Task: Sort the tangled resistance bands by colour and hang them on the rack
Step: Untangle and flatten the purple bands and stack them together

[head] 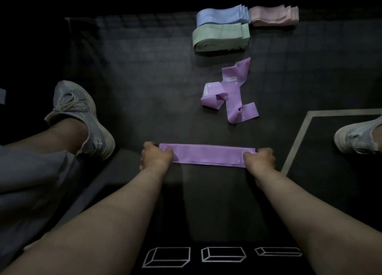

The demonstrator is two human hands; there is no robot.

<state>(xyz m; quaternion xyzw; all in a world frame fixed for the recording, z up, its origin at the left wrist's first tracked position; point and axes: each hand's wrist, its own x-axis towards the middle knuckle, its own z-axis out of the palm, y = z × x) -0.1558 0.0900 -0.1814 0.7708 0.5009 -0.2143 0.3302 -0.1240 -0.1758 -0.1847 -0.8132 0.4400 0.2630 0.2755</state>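
Note:
A purple resistance band (207, 155) lies stretched flat on the dark floor mat in front of me. My left hand (156, 156) grips its left end and my right hand (259, 158) grips its right end. Farther out, a loose tangle of purple bands (229, 93) rests on the mat. Beyond it sit three neat folded stacks: green bands (220, 37), blue bands (222, 14) behind them, and pink bands (273, 15) to the right. No rack is in view.
My left foot in a grey sneaker (82, 115) rests on the mat at the left, and another sneaker (357, 138) sits at the right edge. A grey line (297, 138) marks the floor at the right. White box outlines (223, 254) are printed near me.

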